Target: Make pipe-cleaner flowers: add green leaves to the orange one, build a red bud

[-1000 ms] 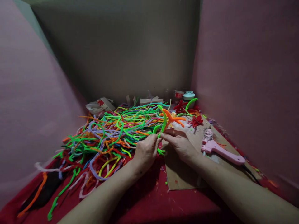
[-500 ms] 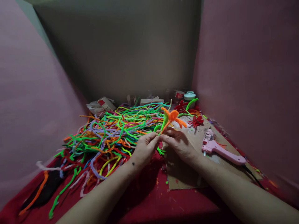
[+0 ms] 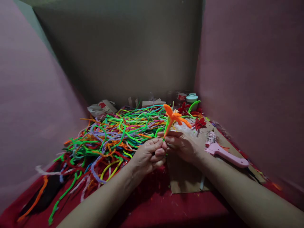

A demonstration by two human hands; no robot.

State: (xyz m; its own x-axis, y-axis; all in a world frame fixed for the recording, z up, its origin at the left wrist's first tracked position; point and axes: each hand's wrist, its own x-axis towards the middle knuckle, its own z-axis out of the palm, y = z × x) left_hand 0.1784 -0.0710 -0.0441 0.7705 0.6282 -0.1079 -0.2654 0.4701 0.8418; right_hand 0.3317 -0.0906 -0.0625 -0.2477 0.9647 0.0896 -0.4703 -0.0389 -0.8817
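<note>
An orange pipe-cleaner flower (image 3: 174,117) with a pale centre and a green leaf stands upright between my two hands. My left hand (image 3: 152,153) is closed, its thumb and fingers pinching the base of the flower. From the other side my right hand (image 3: 181,144) grips the same base, its fingertips meeting the left ones. The lower stem is hidden by the fingers. Behind and to the left of the hands spreads a big pile of coloured pipe cleaners (image 3: 123,126).
A pink glue gun (image 3: 226,155) lies on a cardboard sheet (image 3: 182,180) at the right. Red pipe-cleaner flowers (image 3: 199,123) sit beyond it. At the back are a pale-teal-lidded jar (image 3: 192,97) and a plastic bag (image 3: 95,109). A red cloth (image 3: 147,202) covers the table.
The flower has turned, so its pale centre now shows and one petal points upward. My left fingers have curled further around the base.
</note>
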